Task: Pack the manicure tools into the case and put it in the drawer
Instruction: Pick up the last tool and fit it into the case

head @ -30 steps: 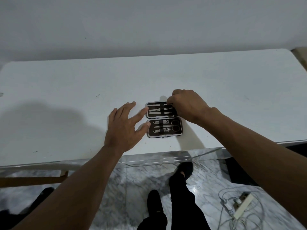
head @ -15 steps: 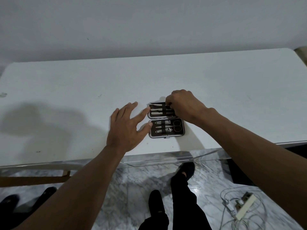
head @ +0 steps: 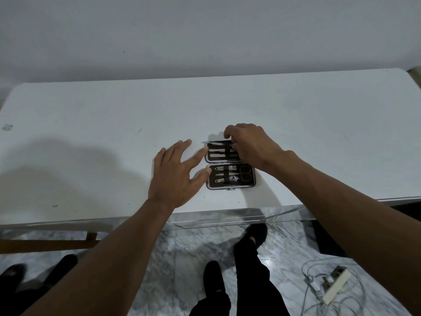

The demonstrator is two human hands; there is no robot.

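Observation:
The manicure case (head: 230,188) lies open on the white table (head: 114,133), its two dark halves side by side. In the near half, nail clippers (head: 233,168) and scissors (head: 245,171) sit under an elastic strap. My right hand (head: 250,144) is curled over the far half (head: 210,161) and pinches a thin metal tool (head: 206,142), whose tip pokes past the far left corner. My left hand (head: 173,176) is spread flat, with its index finger and thumb touching the case's left edge. Part of the far half is hidden under my right hand.
A clear acrylic drawer front (head: 216,222) shows below the table's front edge. On the marble floor are my feet (head: 250,238), a power strip with cables (head: 335,286) at right and dark shoes (head: 13,274) at left. A wooden bar (head: 45,245) runs under the table.
My right hand's fingers have shifted a little over the far half, and the thin tool's tip now sticks out at the left corner. My left hand has barely moved.

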